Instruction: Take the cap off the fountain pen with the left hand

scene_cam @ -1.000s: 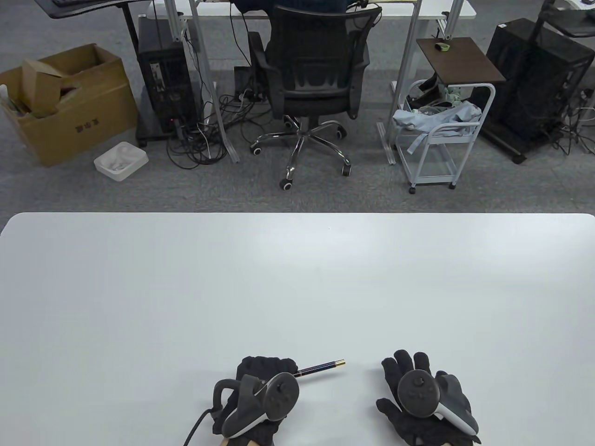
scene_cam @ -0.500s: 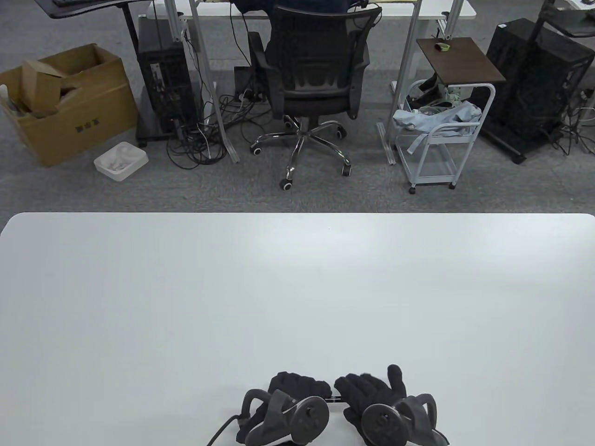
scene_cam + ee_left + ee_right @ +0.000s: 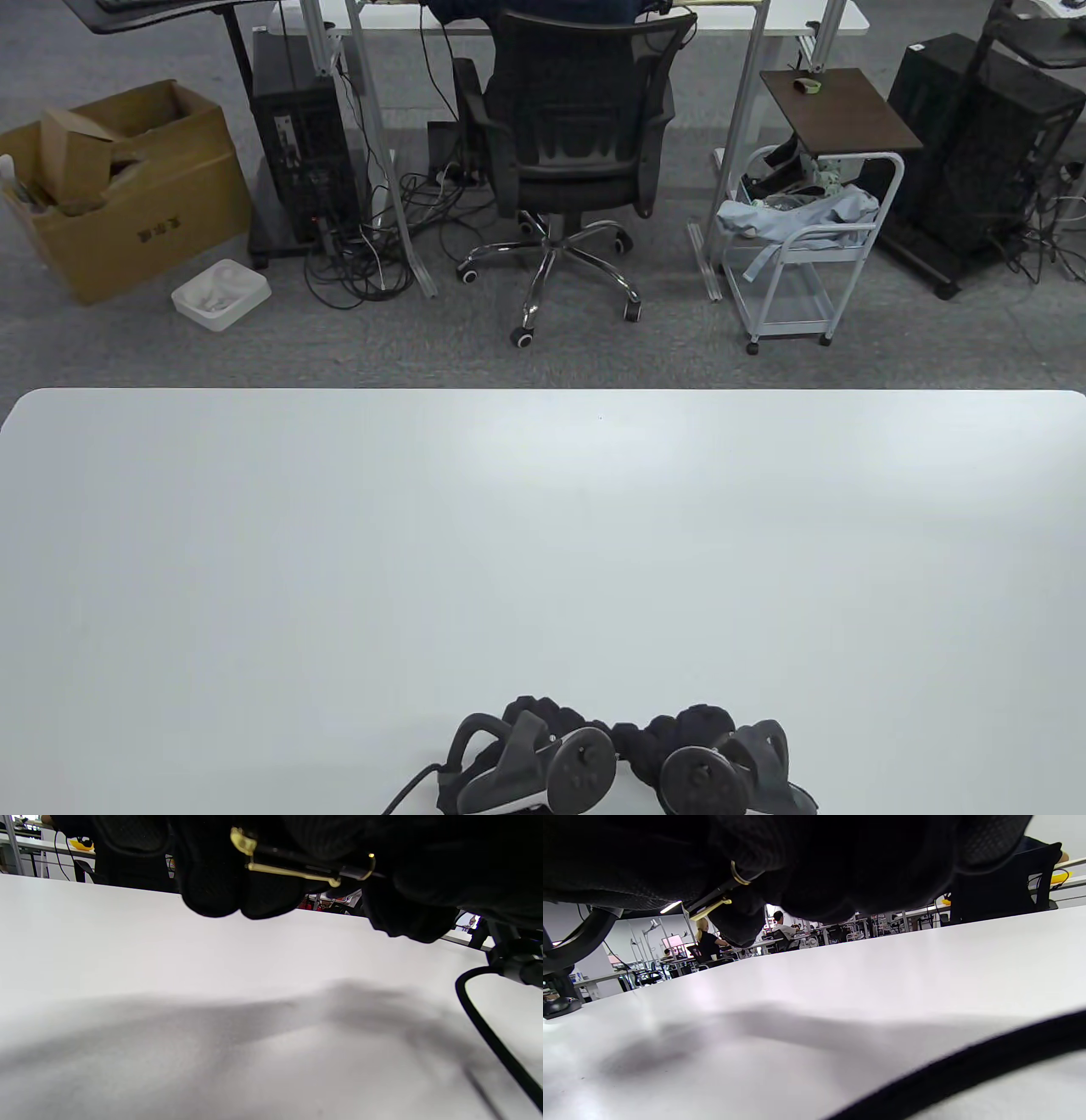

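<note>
Our left hand (image 3: 543,734) grips the cap (image 3: 292,863), our right hand (image 3: 687,739) the pen (image 3: 712,897), both above the bench (image 3: 543,526). An angled pull may jam the cap.

Surface: a white tabletop (image 3: 543,526) with rounded far corners, filling the lower half of the table view from left edge to right edge.
Finish: smooth and matte, with pale soft reflections toward its far edge.
Shadows: broad grey shadows spread over the tabletop in both wrist views, darkest across the middle of each frame.
On it: whether anything touches the surface cannot be told.
</note>
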Available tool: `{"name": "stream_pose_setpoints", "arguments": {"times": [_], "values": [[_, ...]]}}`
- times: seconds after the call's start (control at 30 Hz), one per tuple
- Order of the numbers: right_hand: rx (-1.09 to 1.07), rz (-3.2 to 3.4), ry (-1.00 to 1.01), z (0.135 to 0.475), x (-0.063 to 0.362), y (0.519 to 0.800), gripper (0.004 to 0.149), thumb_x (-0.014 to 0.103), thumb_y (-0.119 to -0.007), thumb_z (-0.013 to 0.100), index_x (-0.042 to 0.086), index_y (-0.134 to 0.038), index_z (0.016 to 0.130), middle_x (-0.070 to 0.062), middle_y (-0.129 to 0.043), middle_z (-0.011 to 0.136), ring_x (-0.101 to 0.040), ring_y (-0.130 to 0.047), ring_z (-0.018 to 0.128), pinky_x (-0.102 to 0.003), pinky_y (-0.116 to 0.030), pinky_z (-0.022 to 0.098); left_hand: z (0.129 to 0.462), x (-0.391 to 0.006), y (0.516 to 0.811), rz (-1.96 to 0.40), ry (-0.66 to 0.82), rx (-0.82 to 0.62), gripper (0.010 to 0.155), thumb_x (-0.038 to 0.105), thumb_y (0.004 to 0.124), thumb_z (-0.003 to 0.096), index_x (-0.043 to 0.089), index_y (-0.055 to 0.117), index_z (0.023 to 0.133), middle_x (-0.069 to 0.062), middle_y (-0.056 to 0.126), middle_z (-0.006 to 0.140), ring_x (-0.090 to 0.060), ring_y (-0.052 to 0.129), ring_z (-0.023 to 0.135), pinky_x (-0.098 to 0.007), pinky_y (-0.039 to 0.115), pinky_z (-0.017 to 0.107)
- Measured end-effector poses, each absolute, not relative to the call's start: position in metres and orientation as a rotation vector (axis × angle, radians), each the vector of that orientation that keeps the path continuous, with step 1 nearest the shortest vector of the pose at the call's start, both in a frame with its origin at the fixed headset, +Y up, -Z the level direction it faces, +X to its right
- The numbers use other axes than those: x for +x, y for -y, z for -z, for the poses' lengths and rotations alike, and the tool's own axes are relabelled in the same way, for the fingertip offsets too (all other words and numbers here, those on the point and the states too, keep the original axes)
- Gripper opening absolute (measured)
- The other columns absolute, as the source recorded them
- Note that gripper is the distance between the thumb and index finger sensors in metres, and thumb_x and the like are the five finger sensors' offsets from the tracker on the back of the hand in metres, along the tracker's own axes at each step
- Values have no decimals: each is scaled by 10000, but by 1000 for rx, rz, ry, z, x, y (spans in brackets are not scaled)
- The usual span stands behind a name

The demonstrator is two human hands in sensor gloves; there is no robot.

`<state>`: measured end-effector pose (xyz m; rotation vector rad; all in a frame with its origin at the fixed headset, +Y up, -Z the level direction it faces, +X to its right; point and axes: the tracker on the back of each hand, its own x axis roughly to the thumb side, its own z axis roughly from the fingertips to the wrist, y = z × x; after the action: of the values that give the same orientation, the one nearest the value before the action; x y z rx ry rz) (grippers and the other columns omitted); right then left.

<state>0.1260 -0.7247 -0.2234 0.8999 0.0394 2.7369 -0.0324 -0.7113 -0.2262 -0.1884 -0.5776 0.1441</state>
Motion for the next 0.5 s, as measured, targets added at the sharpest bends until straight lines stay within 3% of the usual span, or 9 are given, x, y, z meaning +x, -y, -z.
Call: {"name": "stream_pose_setpoints", "arguments": {"times": [0.27, 0.37, 0.5], "values": [[891, -2689, -109, 224, 136, 719, 487, 262, -624, 457, 227, -690, 939, -54, -894, 600, -301, -876, 337, -624, -594, 572, 221, -32, 706, -129, 609, -123, 442, 216, 667, 460, 216, 758, 893, -58, 881, 859, -359, 902, 779, -651, 630, 687], [834, -2769, -23, 220, 134, 719, 474, 257, -628, 465, 209, -680, 934, -70, -884, 642, -335, -880, 421, -650, -537, 603, 222, -31, 707, -128, 570, -113, 436, 222, 666, 465, 222, 747, 893, -54, 872, 865, -356, 892, 795, -652, 620, 689], [743, -2884, 111, 222, 139, 712, 463, 244, -632, 469, 197, -654, 929, -91, -846, 776, -389, -859, 673, -743, -389, 641, 228, -34, 703, -83, 504, -35, 434, 226, 668, 467, 211, 741, 895, -41, 867, 872, -351, 883, 823, -654, 616, 696]]}}
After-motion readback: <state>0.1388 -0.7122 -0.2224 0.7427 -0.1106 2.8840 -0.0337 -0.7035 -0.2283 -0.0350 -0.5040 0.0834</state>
